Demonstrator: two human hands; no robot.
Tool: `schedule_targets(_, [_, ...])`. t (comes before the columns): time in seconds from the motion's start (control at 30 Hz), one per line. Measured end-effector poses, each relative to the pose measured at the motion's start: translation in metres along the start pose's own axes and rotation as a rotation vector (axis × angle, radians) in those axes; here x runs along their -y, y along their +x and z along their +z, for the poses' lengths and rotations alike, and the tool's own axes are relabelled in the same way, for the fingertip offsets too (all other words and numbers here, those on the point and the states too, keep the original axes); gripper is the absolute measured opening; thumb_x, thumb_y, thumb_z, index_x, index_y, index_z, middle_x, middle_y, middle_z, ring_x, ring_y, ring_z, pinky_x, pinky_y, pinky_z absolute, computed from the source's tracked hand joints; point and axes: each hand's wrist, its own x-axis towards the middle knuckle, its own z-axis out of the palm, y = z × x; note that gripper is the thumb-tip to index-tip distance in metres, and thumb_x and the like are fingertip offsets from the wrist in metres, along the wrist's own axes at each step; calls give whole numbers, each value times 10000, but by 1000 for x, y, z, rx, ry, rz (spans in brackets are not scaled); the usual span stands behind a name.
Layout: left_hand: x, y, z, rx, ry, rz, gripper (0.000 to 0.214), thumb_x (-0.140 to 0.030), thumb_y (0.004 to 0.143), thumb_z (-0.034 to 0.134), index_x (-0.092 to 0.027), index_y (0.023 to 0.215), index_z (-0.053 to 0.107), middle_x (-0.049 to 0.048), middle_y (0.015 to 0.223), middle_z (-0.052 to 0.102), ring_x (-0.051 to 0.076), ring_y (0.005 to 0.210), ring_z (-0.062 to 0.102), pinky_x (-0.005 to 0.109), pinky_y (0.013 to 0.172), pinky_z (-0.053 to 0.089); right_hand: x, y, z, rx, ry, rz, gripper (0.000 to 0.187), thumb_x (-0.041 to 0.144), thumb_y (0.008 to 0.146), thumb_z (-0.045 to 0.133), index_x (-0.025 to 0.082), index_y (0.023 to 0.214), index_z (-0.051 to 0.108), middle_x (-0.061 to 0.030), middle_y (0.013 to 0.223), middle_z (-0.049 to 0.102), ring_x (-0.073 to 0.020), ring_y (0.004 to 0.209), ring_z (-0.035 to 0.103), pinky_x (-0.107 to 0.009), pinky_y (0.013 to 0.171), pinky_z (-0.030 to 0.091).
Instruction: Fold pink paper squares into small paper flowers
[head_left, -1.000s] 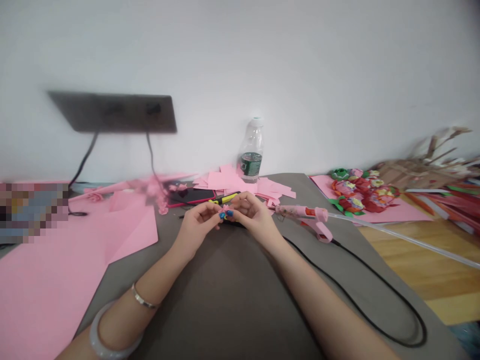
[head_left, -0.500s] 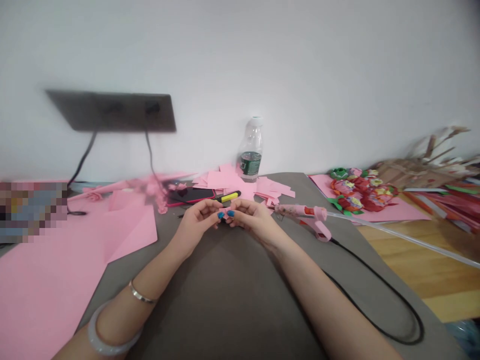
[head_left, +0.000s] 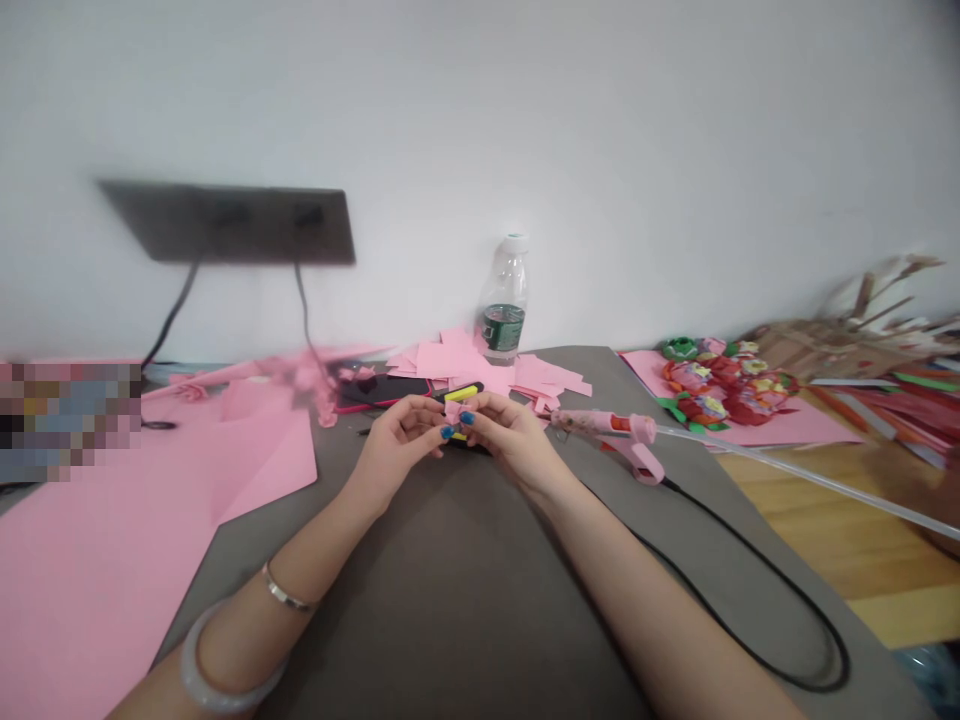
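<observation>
At the centre of the frame we find a small folded piece of pink paper held between the bare left hand and the bare right hand, whose blue-nailed fingertips pinch it from either side. We judge both hands equally near, and it is too small for us to tell its long axis. A yellow highlighter lies just beyond it.

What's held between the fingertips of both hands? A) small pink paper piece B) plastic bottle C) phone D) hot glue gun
A: the small pink paper piece sits between the fingertips of the left hand and right hand.
</observation>
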Motion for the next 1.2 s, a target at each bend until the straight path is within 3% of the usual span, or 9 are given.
schedule_targets(0.2, [2, -2, 2, -28, 5, 39, 194, -248, 740, 779, -167, 872, 663, 12, 843, 669, 117, 778, 611, 201, 654, 520, -1, -1, 2, 32, 28, 56, 316, 400, 624, 862, 177, 738, 670, 7, 718, 635, -102, 641, 568, -214, 577, 451])
schedule_targets(0.37, [4, -1, 0, -48, -58, 44, 266, -239, 696, 811, -176, 915, 673, 28, 900, 693, 140, 827, 630, 234, 700, 534, -1, 0, 1, 33, -21, 40, 315, 410, 645, 845, 177, 765, 671, -3, 741, 648, -113, 652, 583, -232, 584, 465])
schedule_targets(0.53, [1, -1, 1, -90, -32, 36, 219, -251, 699, 817, -162, 849, 684, 11, 809, 689, 115, 753, 618, 232, 724, 525, -1, 0, 1, 74, -102, -15, 325, 417, 669, 827, 182, 765, 624, 5, 736, 630, -111, 640, 584, -244, 590, 473])
schedule_targets(0.8, [-1, -2, 1, -1, -79, 8, 223, -258, 727, 810, -167, 878, 672, 4, 788, 677, 109, 725, 620, 216, 683, 508, 6, -3, 3, 116, -151, -106, 319, 431, 740, 785, 205, 851, 590, 26, 742, 599, -101, 606, 582, -237, 569, 470])
schedule_targets(1.07, [-8, -3, -1, 112, -230, -163, 229, -283, 685, 847, -164, 826, 712, 7, 762, 681, 88, 645, 616, 212, 655, 531, 9, -7, 0, 193, 100, 215, 319, 382, 704, 835, 181, 789, 601, 26, 722, 638, -73, 593, 595, -187, 560, 464])
schedule_targets(1.2, [-9, -2, -3, 130, -285, -255, 224, -261, 687, 845, -165, 821, 694, -2, 757, 669, 76, 613, 611, 193, 622, 533, 8, -6, 1, 188, 176, 265, 322, 336, 676, 860, 188, 796, 600, 41, 684, 650, -67, 548, 594, -178, 529, 470])
